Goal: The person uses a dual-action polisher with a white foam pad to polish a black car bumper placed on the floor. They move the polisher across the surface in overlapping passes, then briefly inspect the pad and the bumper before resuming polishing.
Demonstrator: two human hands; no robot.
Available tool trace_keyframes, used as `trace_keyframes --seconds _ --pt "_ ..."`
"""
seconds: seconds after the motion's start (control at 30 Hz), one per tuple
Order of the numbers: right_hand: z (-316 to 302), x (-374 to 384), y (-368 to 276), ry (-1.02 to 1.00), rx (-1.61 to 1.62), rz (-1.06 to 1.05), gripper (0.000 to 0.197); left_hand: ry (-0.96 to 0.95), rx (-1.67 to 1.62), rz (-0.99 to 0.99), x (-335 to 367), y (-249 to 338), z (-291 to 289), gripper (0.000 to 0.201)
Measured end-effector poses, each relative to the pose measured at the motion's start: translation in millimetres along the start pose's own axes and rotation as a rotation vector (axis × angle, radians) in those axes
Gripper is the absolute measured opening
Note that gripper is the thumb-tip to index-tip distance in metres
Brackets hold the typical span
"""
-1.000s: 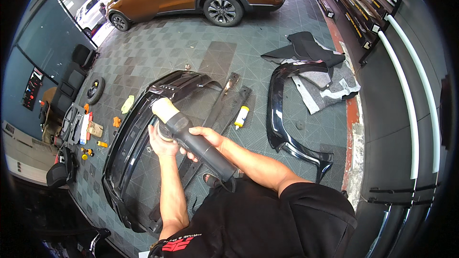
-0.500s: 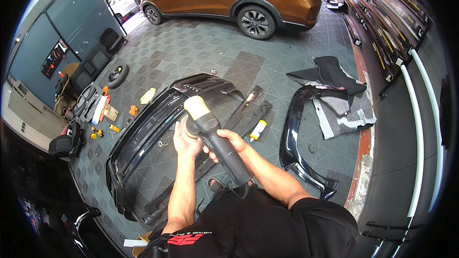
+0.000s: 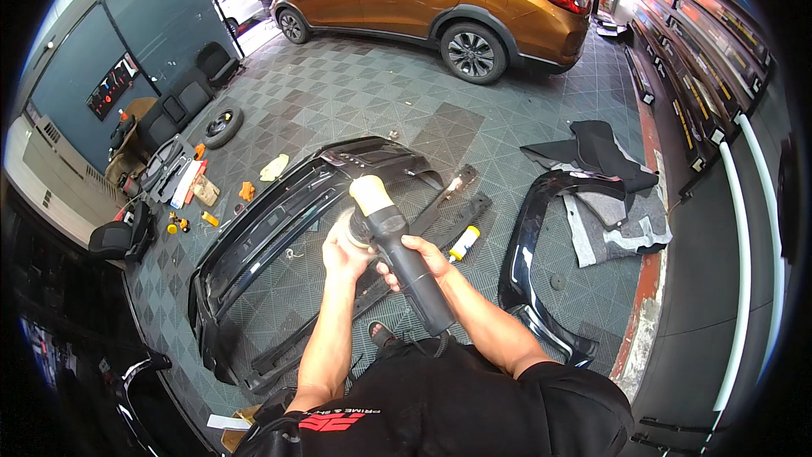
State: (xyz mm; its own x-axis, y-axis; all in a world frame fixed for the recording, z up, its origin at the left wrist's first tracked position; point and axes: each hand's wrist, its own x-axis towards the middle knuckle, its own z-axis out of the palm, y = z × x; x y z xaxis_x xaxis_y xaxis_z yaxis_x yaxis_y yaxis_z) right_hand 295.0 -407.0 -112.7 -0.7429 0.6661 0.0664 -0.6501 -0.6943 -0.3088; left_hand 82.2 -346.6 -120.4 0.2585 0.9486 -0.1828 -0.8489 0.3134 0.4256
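A black power polisher (image 3: 414, 279) with a yellow front end is held up in front of me, its cord dropping toward my body. My right hand (image 3: 430, 259) wraps round its black barrel. Against the round pale pad (image 3: 355, 228) on its left side, my left hand (image 3: 340, 258) presses with fingers curled round the rim; some fingertips are hidden behind the tool. Below lies a large black car bumper (image 3: 245, 261) on the floor. Right of the polisher, a white and yellow bottle (image 3: 464, 243) lies near dark trim strips (image 3: 447, 218).
A glossy black curved panel (image 3: 518, 267) lies at right beside grey and black mats (image 3: 592, 220). An orange car (image 3: 406, 0) stands at the far side. Seats (image 3: 216, 63), a spare wheel (image 3: 223, 128) and small tools line the left. Racks (image 3: 702, 76) run along the right wall.
The view has shifted, so the whole scene sits a little further right and lower. Both hands keep the same hold on the polisher.
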Motion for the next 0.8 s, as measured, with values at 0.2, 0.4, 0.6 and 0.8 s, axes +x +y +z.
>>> trace_keyframes --seconds 0.2,0.4,0.6,0.8 --pt "-1.8 4.2 0.3 -0.070 0.000 0.041 0.080 -0.064 0.113 0.096 1.6 3.6 -5.9 0.048" --pt "12.8 -0.9 -1.6 -0.024 0.048 0.020 0.075 0.062 0.098 0.049 -6.1 5.9 5.5 0.053" --pt "8.3 -2.2 -4.1 -0.034 -0.015 0.000 0.085 0.117 -0.017 0.093 3.1 10.6 -25.0 0.038" --pt "3.6 -3.4 -5.4 -0.007 -0.043 -0.012 0.083 0.159 0.026 0.068 3.9 9.4 -43.5 0.023"
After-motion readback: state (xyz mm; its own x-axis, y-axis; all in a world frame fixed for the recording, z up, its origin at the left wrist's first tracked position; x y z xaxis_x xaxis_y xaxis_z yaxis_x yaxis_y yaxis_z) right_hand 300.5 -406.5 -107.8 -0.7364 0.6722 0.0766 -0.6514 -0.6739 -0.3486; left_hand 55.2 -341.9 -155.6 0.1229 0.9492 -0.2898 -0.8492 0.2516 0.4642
